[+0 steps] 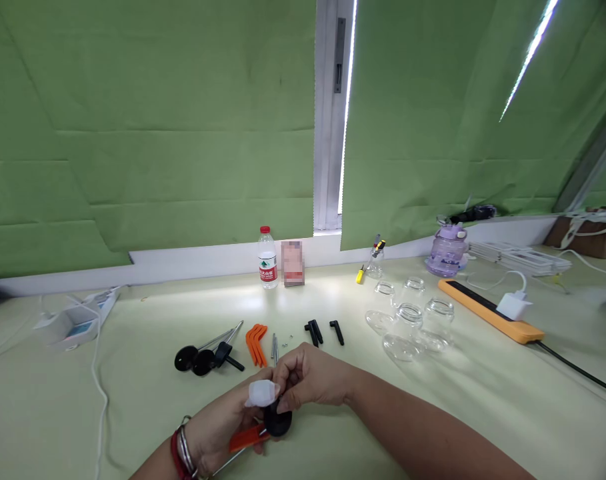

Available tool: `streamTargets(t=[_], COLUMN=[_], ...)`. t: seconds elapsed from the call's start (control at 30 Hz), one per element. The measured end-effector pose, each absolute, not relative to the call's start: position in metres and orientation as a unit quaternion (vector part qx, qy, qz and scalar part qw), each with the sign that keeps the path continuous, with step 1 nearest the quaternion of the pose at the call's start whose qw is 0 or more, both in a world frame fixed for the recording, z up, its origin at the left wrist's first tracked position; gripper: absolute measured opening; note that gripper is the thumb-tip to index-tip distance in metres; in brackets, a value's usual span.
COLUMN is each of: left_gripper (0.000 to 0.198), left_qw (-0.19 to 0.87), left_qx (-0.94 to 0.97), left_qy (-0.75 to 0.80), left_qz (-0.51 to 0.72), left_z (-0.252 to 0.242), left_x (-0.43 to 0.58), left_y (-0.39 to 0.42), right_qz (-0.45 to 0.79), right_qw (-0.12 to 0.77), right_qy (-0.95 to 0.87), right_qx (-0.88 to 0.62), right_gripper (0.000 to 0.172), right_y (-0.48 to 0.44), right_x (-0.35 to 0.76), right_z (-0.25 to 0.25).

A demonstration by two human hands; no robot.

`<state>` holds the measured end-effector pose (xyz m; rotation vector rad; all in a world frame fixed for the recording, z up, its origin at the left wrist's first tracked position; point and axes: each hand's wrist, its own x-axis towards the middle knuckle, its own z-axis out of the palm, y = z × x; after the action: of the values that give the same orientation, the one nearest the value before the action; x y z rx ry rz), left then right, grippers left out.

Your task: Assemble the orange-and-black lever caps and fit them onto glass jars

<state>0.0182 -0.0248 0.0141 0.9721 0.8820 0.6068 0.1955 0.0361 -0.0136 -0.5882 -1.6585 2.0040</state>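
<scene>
My left hand (215,430) is closed around an assembly made of a round black lid (279,425), an orange crank handle (247,438) and a thin metal rod (230,460). Fingers of my right hand (315,377) are pinched at the top of the black lid, and whatever lies between the fingertips is hidden. A translucent white plastic piece (261,393) shows at my left thumb, beside the right fingertips. Just beyond the hands lie several orange handles (255,345), metal pins (274,345) and small black handle pieces (313,331). Black lids with rods (203,362) rest to the left.
Several clear glass jars (409,327) stand right of centre. Behind them are a jar with screwdrivers (375,262) and a purple bottle (447,253). An orange power strip (487,312) lies right. A red-capped water bottle (267,260) and pink box (293,264) stand at the back.
</scene>
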Motion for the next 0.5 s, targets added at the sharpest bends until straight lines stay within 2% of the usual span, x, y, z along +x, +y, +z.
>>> streamTargets(t=[0.13,0.37,0.5], left_gripper=[0.043,0.037,0.038], left_qw=[0.747,0.751,0.755], left_qx=[0.444,0.443,0.441], left_qy=[0.411,0.402,0.396], left_qz=[0.277,0.281,0.282], left_z=[0.0146,0.0126,0.0134], left_x=[0.0188,0.0174,0.0176], left_y=[-0.0248,-0.0249,-0.0245], right_qz=[0.732,0.719,0.729], right_qw=[0.231,0.238,0.227], right_qy=[-0.605,-0.62,-0.61], right_qx=[-0.212,-0.204,-0.214], right_gripper=[0.045,0.032,0.035], right_y=[0.0361,0.0378,0.0373], right_x=[0.1947,0.1968,0.1972], right_z=[-0.0132,-0.013,-0.0116])
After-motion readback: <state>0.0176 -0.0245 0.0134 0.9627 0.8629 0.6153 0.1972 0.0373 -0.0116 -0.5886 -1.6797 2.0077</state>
